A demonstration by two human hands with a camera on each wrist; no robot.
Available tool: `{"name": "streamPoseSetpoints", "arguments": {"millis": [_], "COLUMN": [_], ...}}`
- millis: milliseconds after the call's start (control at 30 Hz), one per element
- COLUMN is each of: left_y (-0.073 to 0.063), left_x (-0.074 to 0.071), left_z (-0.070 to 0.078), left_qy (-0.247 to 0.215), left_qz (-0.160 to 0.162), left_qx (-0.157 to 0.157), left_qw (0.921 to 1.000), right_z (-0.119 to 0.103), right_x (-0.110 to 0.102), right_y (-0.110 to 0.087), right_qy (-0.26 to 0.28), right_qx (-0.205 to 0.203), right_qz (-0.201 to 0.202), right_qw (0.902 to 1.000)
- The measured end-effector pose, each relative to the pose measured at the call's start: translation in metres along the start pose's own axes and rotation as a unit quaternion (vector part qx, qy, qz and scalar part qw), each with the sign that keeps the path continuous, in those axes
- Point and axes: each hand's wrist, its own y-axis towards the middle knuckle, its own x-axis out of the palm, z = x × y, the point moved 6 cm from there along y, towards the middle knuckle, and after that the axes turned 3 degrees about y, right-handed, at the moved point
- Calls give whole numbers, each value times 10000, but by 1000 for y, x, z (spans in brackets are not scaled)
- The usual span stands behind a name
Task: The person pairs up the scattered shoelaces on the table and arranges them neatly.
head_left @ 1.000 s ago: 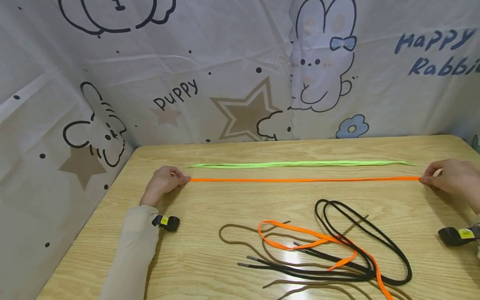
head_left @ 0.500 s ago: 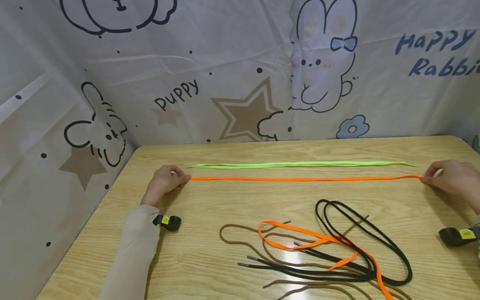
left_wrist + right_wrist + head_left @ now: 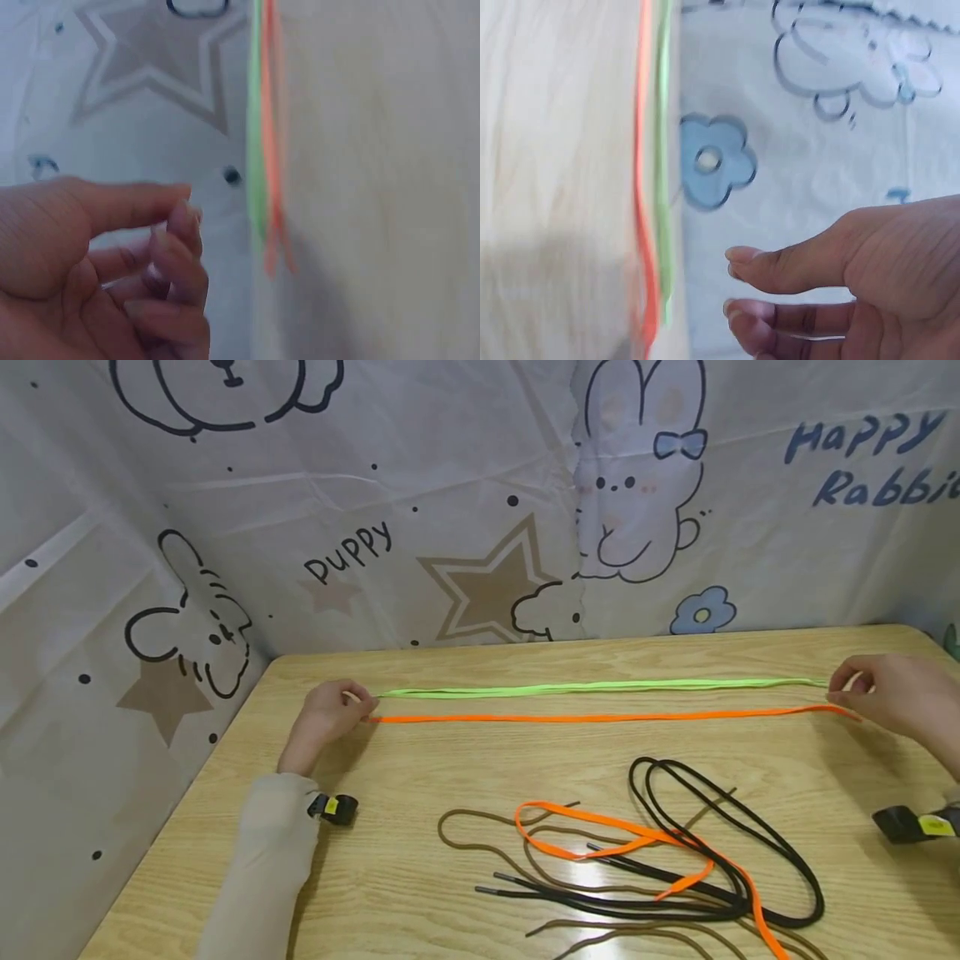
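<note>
A flat orange shoelace (image 3: 600, 719) lies stretched nearly straight across the table, its right end bending slightly towards the front. Behind it runs a neon green shoelace (image 3: 600, 686), folded into several strands. My left hand (image 3: 330, 714) hovers by the left ends of both laces, fingers loosely curled and thumb close to the index finger. In the left wrist view, the orange lace (image 3: 268, 135) shows two tips, apart from the fingers. My right hand (image 3: 892, 693) is raised at the right ends. The right wrist view shows a gap between its thumb and fingers, with nothing held.
Nearer the front, black round laces (image 3: 819, 893), another orange lace (image 3: 592, 816) and brown laces (image 3: 480, 844) lie tangled on the wooden table (image 3: 405, 893). A printed cloth (image 3: 450, 485) hangs behind the table and along its left side.
Both hands have let go of the orange lace's ends and moved up and back. The right hand has also shifted left, and the lace's right end now lies exposed.
</note>
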Motion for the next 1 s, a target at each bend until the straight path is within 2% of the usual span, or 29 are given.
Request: {"name": "streamPoseSetpoints", "arguments": {"millis": [100,200,267,367,467,533,667,833,1000], "left_y": [-5,-14,-23,-37,-52,-61,-73,-83,-87], "left_x": [8,23,37,57,75,85,100,116,123], "left_z": [29,59,80,109,130,138,145,151,153], "left_qy": [21,-7,-155,-271,-206,-135,-12,279,510], "left_qz": [-175,-449,-706,-1057,-1425,-1639,-1956,-2139,-2214], "left_qx": [610,1275,1684,2343,2803,2938,2957,3036,2980], "left_qw": [9980,9908,9831,9660,9491,9416,9350,9281,9272], "right_z": [-37,-75,-99,-130,-154,-166,-184,-195,-197], "right_x": [-1,8,15,23,30,35,47,65,76], "right_y": [-3,-9,-16,-28,-41,-50,-64,-74,-77], "right_qy": [-30,172,371,648,892,977,1060,1126,1095], "right_qx": [-583,-1237,-1686,-2310,-2814,-3093,-3473,-3411,-3277], "right_qz": [-20,-112,-192,-306,-463,-570,-808,-1309,-1599], "right_qw": [9983,9921,9848,9703,9543,9442,9282,9240,9247]}}
